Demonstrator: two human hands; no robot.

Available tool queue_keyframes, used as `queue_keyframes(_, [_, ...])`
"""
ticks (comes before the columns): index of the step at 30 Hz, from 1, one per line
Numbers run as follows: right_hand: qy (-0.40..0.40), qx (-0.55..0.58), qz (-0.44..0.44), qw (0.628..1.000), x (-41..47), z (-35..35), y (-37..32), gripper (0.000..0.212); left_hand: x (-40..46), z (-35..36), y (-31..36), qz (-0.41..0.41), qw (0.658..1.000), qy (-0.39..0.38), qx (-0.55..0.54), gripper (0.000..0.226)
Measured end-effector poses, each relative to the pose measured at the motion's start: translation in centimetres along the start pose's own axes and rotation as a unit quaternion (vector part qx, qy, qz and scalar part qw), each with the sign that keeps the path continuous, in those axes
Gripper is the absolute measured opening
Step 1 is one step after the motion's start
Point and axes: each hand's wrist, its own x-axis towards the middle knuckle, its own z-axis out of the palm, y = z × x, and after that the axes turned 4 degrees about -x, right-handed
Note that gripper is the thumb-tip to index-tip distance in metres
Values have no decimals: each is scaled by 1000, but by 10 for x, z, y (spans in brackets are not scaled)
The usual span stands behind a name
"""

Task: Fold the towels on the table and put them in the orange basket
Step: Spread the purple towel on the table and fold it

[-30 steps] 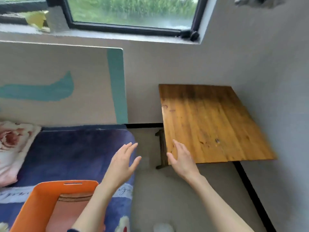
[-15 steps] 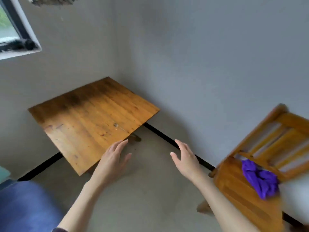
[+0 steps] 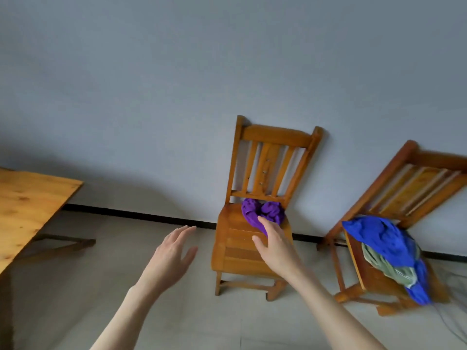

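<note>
Both hands out front, fingers straight and loosely spread, nothing held. Right hand (image 3: pixel 274 245) is the near one: its fingertips (image 3: pixel 261 219) overlap the lower edge of the purple towel (image 3: pixel 261 213) in the head view; can't tell if they're touching it or hovering just short. The towel is a crumpled wad at the back of the chair seat (image 3: pixel 237 245), just ahead of and slightly above the right fingers, tight against the backrest. No clear long axis; if anything it's wider across the seat than deep, two lobes side by side. Left hand (image 3: pixel 174 251) hangs over bare floor, well apart from the towel, which lies off to its right and a bit further ahead, past the seat's left edge. My read: the grab belongs to the right hand, a short forward reach and a close on the near lobe, with the left coming in only to gather the rest. A blue towel (image 3: pixel 384 242) draped over a green one (image 3: pixel 386 267) sits on a second chair (image 3: pixel 414 183), well to the right of the right fingers, so not the next pick. Table (image 3: pixel 27 210) is far to the left of both hands; its visible part is bare. Basket not in view.
</note>
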Motion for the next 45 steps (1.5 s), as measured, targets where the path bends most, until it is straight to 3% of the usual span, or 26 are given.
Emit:
queue_keyframes(12, [-33, -20, 94, 995, 100, -11, 130, 52, 160, 124, 18, -5, 983, -174, 60, 47])
queue_keyframes(19, [-101, -42, 133, 985, 176, 7, 199, 52, 256, 196, 23, -14, 953, -294, 65, 48])
queue_keyframes(25, [-152, -108, 90, 978, 226, 41, 260, 46, 300, 258, 13, -22, 930, -356, 92, 49])
queue_keyframes(32, [-296, -202, -28, 933, 258, 123, 334, 47, 325, 363, -28, -53, 905, -412, 94, 51])
queue_keyframes(35, [-258, -268, -58, 926, 278, 152, 353, 50, 323, 397, -42, -56, 907, -408, 90, 52])
queue_keyframes(39, [-112, -338, -135, 924, 308, 184, 368, 41, 316, 424, -57, -53, 919, -386, 61, 48])
queue_keyframes(45, [-116, -400, -160, 895, 332, 204, 376, 15, 312, 434, -75, -44, 931, -358, 51, 46])
